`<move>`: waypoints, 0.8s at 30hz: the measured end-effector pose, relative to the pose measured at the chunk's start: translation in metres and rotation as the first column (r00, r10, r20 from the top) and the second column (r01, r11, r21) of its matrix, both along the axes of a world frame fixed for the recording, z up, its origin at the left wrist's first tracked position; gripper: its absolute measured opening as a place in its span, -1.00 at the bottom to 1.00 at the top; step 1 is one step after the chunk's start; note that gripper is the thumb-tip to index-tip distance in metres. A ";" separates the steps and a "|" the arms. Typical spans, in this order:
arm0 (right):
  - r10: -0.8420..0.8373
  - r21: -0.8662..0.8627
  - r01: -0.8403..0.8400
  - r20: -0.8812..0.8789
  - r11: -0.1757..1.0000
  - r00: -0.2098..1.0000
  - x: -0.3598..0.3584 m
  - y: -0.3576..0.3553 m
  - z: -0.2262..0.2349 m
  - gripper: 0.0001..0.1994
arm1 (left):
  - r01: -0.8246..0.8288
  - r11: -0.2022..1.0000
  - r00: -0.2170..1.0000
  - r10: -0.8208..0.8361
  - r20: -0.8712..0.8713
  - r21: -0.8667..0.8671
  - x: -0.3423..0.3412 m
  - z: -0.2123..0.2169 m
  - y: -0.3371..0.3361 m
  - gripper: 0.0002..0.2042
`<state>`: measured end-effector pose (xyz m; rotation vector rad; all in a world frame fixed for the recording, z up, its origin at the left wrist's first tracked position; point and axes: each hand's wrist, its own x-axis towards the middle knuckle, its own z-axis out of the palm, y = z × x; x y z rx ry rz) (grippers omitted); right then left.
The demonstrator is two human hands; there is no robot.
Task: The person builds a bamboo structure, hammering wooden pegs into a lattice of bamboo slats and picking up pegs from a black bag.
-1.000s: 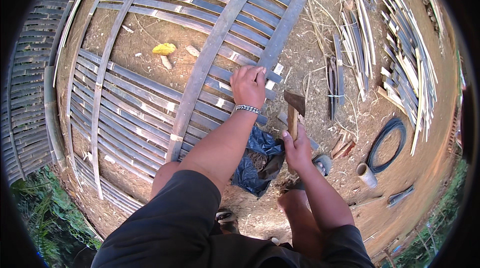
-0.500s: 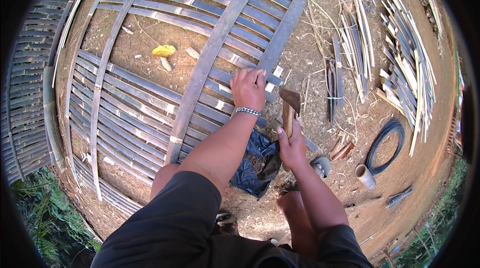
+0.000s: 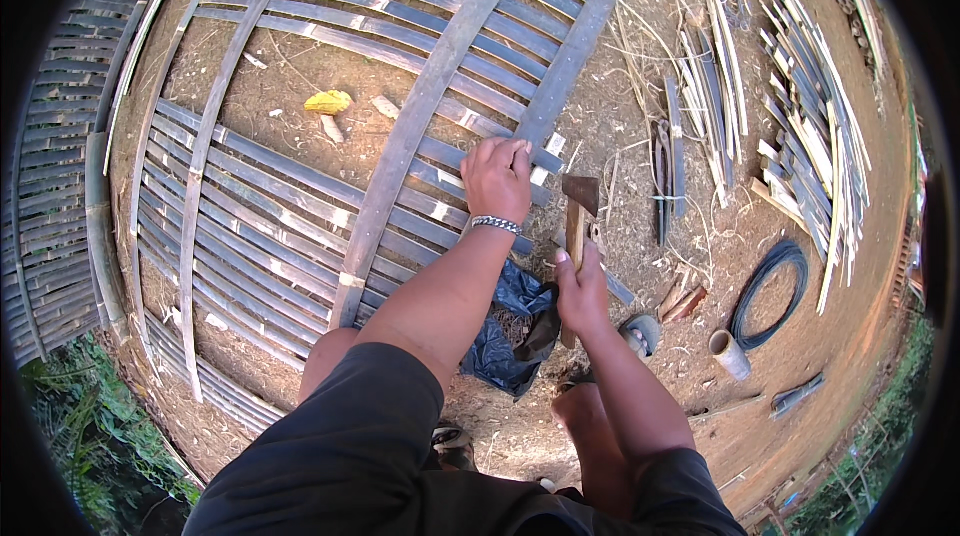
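Observation:
My left hand [image 3: 497,179], with a chain bracelet at its wrist, is closed at the near end of a long crossing bamboo strip [image 3: 572,66]. That strip lies over the cut slats of a bamboo lattice panel [image 3: 425,86]; my fingers hide the spot where they meet. Just right of it, my right hand [image 3: 584,294] grips the wooden handle of a hatchet [image 3: 580,194]. Its rusty brown head points away from me, apart from the slat ends. An open black plastic bag [image 3: 497,351] sits on the ground between my forearms.
Bundles of split bamboo strips [image 3: 815,136] lie at right. Nearer are a coil of dark wire [image 3: 770,291], a short bamboo tube [image 3: 730,354] and pincers [image 3: 662,171]. A yellow leaf [image 3: 328,102] shows through the panel. Another slatted panel [image 3: 60,176] stands at far left.
My right hand has shifted slightly left, and the hatchet head has turned a little. My left hand stays in place on the bamboo strip.

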<state>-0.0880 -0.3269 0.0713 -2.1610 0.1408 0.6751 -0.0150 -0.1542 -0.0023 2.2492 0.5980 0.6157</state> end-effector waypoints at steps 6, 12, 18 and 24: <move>0.102 -0.091 -0.093 0.107 0.992 0.989 0.007 -0.016 -0.015 -0.61 | 0.005 1.000 1.000 -0.006 0.022 0.023 0.002 0.000 0.000 -0.93; 0.113 -0.080 -0.109 0.039 0.991 0.993 0.024 -0.012 -0.017 -0.62 | 0.005 1.000 1.000 -0.005 0.013 0.021 0.000 -0.001 0.000 -0.93; 0.046 -0.027 -0.043 0.134 0.999 0.990 0.014 -0.015 -0.021 -0.61 | 0.004 1.000 1.000 -0.004 0.001 0.017 0.000 -0.001 0.002 -0.93; -0.143 0.115 0.166 -0.182 0.979 0.973 0.041 -0.010 -0.035 -0.66 | 0.002 1.000 1.000 -0.002 0.000 0.018 0.000 0.001 -0.002 -0.93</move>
